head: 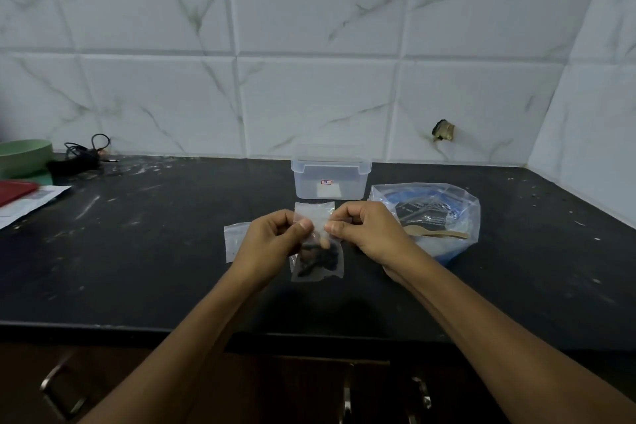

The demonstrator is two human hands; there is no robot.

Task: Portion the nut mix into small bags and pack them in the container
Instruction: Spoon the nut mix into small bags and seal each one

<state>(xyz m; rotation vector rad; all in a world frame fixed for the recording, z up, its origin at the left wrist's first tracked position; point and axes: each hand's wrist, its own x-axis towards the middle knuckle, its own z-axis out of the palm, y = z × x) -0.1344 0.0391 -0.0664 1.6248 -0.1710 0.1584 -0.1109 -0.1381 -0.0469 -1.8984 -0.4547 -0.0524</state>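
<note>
Both hands up over the black stone counter (137, 251). Left hand (272, 237) and right hand (364, 227) each pinch the top edge of a small clear plastic bag (316, 251), thumb against curled fingers, bag hanging between them with dark nut pieces in its lower half. Another small clear bag (234, 241) lies flat just left of the left hand. Behind: clear lidless plastic container (330, 182). Right: large clear bag (440, 213), wooden spoon (437, 234) inside.
</note>
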